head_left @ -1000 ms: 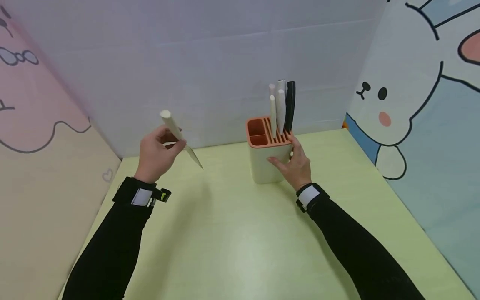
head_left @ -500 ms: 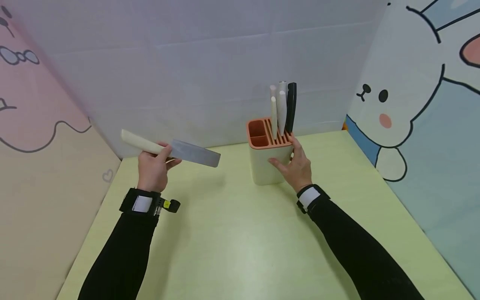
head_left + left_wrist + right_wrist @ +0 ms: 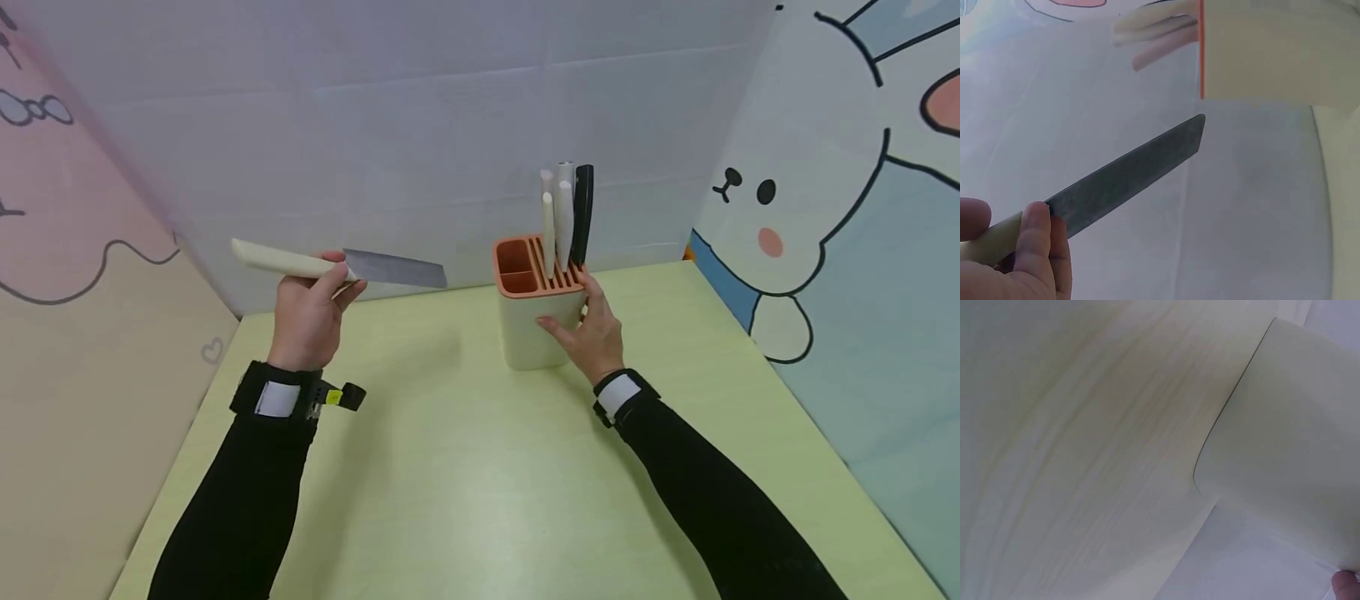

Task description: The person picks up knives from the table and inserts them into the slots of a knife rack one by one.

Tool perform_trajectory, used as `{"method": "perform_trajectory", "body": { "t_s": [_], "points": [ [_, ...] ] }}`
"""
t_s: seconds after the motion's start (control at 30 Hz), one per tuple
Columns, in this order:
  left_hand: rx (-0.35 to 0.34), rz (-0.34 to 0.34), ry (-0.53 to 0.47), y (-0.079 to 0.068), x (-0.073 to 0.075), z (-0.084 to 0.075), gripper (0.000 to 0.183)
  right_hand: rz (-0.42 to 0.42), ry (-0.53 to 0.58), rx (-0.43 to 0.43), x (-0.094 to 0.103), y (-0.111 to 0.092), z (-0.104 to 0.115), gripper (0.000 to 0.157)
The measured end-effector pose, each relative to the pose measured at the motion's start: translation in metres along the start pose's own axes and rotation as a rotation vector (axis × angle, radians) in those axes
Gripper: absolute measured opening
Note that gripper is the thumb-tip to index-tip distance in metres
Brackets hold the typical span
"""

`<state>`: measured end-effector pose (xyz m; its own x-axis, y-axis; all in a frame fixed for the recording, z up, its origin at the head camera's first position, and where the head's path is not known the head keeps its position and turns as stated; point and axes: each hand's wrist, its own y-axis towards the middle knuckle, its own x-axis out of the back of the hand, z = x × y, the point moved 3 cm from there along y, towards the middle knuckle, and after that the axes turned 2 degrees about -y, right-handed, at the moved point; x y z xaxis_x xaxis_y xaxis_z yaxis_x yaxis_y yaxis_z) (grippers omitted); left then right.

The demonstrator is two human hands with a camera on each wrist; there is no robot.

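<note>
My left hand [image 3: 307,321] grips a cleaver by its cream handle [image 3: 277,260], close to where the blade starts. The broad grey blade [image 3: 397,269] points right, nearly level, above the table. In the left wrist view, thumb and fingers pinch the handle [image 3: 999,240] right behind the blade [image 3: 1129,172]. My right hand [image 3: 592,333] holds the right side of a cream knife block [image 3: 528,333], its thumb on the front and a finger at the orange rim. The block stands upright. In the right wrist view the block's plain wall [image 3: 1285,437] shows, with one fingertip [image 3: 1345,584] at the corner.
Several knives with pale handles [image 3: 564,225] and one with a black handle [image 3: 581,214] stand in the block's slots. Two square orange compartments [image 3: 514,265] are at its left. Behind the table [image 3: 450,467] rises a pale wall [image 3: 420,167]; cartoon-printed walls flank it.
My left hand has turned the cleaver from slanting down, edge-on, to nearly level with the blade's flat showing. Lately the blade tip has risen a little. My right hand stays on the block.
</note>
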<state>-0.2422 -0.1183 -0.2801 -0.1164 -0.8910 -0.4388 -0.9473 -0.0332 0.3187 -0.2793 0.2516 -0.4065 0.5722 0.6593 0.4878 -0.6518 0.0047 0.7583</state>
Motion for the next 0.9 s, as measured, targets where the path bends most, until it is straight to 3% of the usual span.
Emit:
{"method": "perform_trajectory", "body": {
  "t_s": [0.23, 0.47, 0.57, 0.77, 0.9],
  "points": [
    [-0.057, 0.076, 0.063, 0.011, -0.05, -0.019, 0.03, -0.006, -0.005, 0.008, 0.001, 0.001, -0.004, 0.099],
    [-0.111, 0.178, 0.109, 0.023, -0.105, -0.027, 0.033, -0.011, 0.017, 0.01, 0.0, 0.003, -0.004, 0.098],
    [-0.162, 0.196, 0.211, 0.029, -0.126, -0.025, 0.033, -0.013, 0.017, 0.017, 0.0, 0.002, -0.005, 0.096],
    [-0.298, 0.228, 0.572, 0.041, -0.159, -0.017, 0.032, -0.029, 0.009, 0.037, 0.001, 0.002, -0.004, 0.097],
    [-0.335, 0.267, 0.647, 0.049, -0.175, -0.01, 0.036, -0.038, 0.015, 0.041, 0.003, 0.003, -0.002, 0.098]
  ]
}}
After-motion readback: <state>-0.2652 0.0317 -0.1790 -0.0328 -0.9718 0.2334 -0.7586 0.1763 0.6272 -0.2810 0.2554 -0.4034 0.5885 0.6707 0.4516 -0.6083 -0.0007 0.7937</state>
